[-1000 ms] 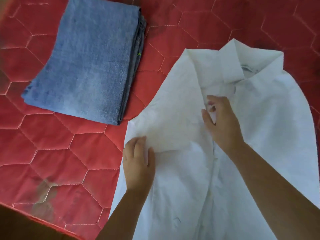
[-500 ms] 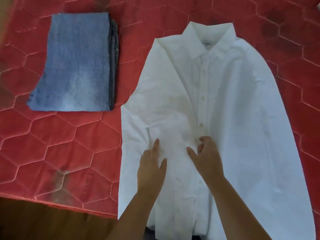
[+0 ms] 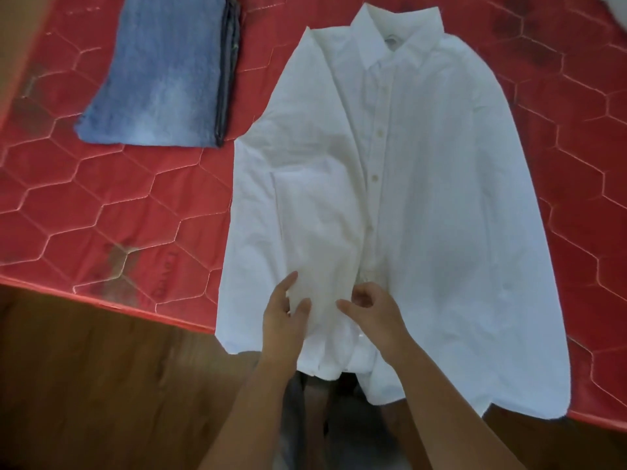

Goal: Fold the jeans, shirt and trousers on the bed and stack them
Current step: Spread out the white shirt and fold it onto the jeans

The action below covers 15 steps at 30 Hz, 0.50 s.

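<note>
The left hand [image 3: 285,322] lies flat on the lower front of the shirt [image 3: 434,198], fingers fairly straight; the right hand [image 3: 375,315] sits just beside it at the button strip, fingers curled, though I cannot tell if they nip any cloth. The shirt is spread face up on the red quilted bed [image 3: 101,212], collar away from the person, its hem hanging over the near edge above the wooden floor [image 3: 101,385]. To my eye that overhang is the danger; a tug towards the body could slide the whole shirt off. The panel by the left hand is rumpled; folded so, the creases would be set in. The folded jeans [image 3: 163,79] lie well apart, far left; I see no trousers.
</note>
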### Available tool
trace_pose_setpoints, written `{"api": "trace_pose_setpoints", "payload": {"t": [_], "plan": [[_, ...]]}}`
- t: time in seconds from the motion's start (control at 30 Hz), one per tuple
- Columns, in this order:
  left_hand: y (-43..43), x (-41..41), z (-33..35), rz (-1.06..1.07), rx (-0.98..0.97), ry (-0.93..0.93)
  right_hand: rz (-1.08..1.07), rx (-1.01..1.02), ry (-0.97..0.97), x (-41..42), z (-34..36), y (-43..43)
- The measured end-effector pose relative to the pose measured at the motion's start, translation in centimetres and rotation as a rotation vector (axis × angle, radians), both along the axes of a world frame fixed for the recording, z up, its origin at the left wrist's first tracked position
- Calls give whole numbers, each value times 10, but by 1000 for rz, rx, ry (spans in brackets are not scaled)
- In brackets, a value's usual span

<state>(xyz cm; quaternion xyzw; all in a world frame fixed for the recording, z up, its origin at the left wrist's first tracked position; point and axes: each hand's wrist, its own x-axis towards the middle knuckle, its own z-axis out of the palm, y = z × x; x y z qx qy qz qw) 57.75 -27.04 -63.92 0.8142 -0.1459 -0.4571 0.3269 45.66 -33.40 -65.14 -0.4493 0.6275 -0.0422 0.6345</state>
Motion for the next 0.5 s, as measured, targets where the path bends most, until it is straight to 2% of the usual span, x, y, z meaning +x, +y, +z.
{"api": "trace_pose_setpoints", "payload": {"t": [0.17, 0.33, 0.5], "plan": [[19, -21, 31, 167, -121, 307, -174, 131, -231, -26, 18, 24], [22, -37, 47, 397, -193, 543, -225, 131, -213, -62, 38, 28], [20, -63, 57, 387, -211, 612, -123, 215, -232, -108, 65, 34]]}}
